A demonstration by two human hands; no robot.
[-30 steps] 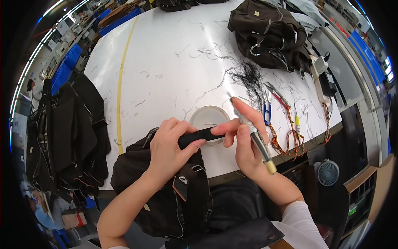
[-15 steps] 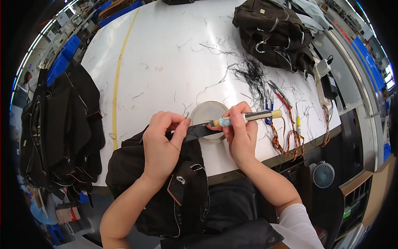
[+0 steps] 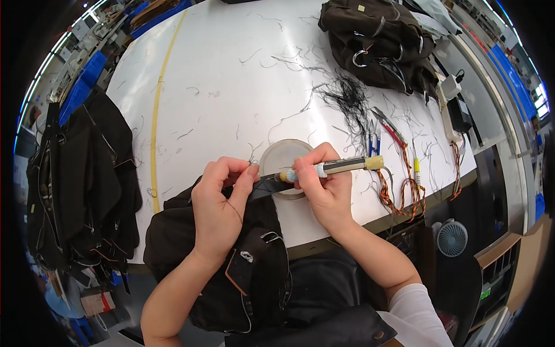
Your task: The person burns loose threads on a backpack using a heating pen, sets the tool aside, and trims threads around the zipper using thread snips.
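My left hand [image 3: 222, 199] pinches the end of a black strap [image 3: 267, 188], with a small tuft of thread at its fingertips. In my right hand [image 3: 326, 188] is a pen-like tool [image 3: 345, 166] with a yellow end cap, held nearly level. The tool's tip points left and meets the strap or lies just over it; the exact contact is too small to tell. Below both hands a dark bag [image 3: 191, 243] with zippers and a leather patch hangs over the table's front edge. Behind the strap lies a round translucent disc [image 3: 283, 156].
On the white table [image 3: 225, 87] lie a heap of black threads [image 3: 347, 98], blue-handled snips [image 3: 374, 144], red-handled tweezers [image 3: 390, 128] and a yellow marker [image 3: 417, 170]. Another dark bag [image 3: 376, 46] stands at the back right. Dark bags [image 3: 87, 191] hang at the left.
The tool has swung from upright to nearly level, its tip now at the strap. My left hand has shifted its pinch along the strap. The view has moved slightly.
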